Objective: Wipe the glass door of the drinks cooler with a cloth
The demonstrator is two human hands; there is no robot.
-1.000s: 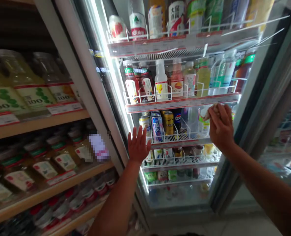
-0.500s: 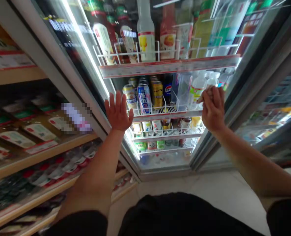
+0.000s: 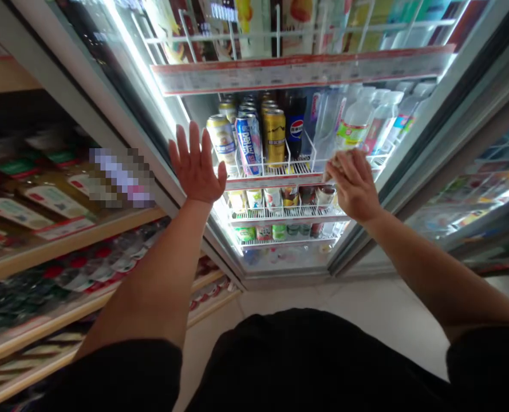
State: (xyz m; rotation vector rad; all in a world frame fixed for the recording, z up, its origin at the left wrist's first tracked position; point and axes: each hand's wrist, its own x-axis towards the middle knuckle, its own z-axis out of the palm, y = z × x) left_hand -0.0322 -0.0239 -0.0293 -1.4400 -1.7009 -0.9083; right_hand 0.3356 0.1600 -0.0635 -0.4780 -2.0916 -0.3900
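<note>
At the fridge door (image 3: 288,280), wiping looks to be partway through, with the cloth (image 3: 338,164) not yet put away. It sits crumpled in the right hand (image 3: 355,189), whose fingers are closed round it, just below clear bottles (image 3: 358,117) seen through the glass. The left hand (image 3: 196,171) is flat with fingers spread, near the cans (image 3: 275,140) and holding nothing; whether it touches the glass, I cannot tell. No visible line separates wiped from unwiped glass, so what is left stays uncertain.
</note>
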